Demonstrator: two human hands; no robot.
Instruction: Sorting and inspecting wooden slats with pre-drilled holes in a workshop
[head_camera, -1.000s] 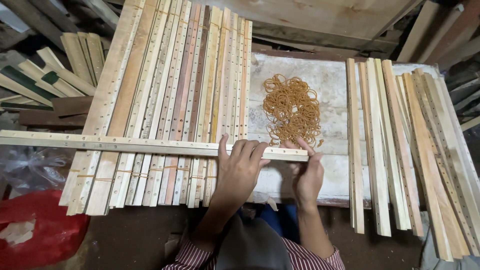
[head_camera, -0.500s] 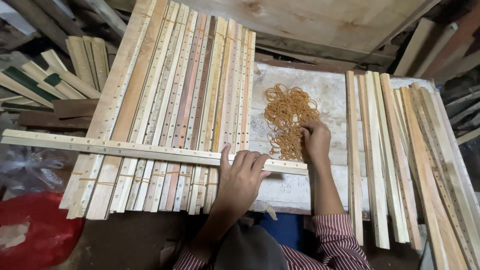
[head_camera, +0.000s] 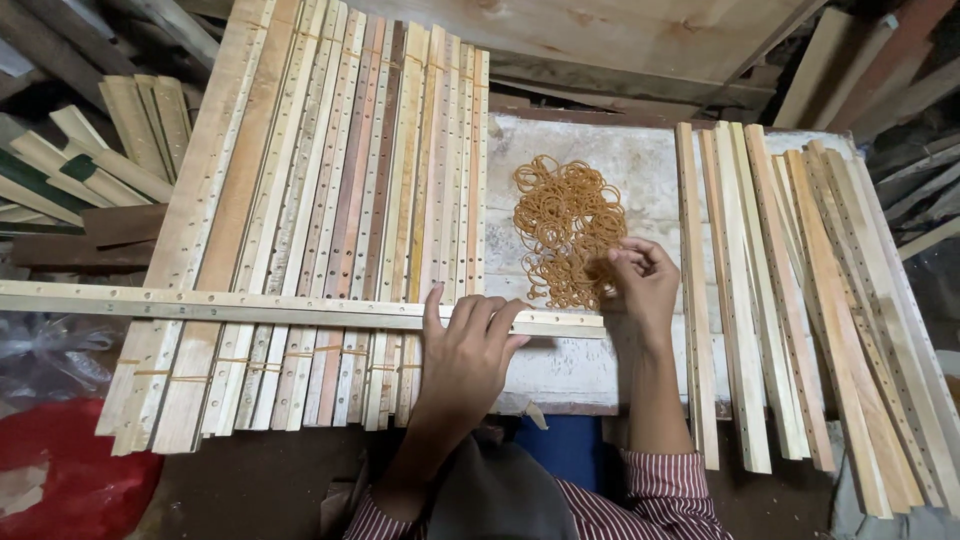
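A whitish, worn wooden worktop (head_camera: 640, 160) fills the centre; across its nine o'clock side lies a wide row of pale and reddish drilled wooden slats (head_camera: 330, 200), bound with bands near the lower ends; at three o'clock a second stack of pale drilled slats (head_camera: 800, 300) lies lengthwise; a single long pale drilled slat (head_camera: 200, 302) lies crosswise over the row, pressed down by the left hand (head_camera: 465, 355), fingers spread flat on it; at twelve o'clock of the right hand (head_camera: 640, 285) sits a heap of tan rubber bands (head_camera: 565, 225), its fingertips pinched together in the heap's edge.
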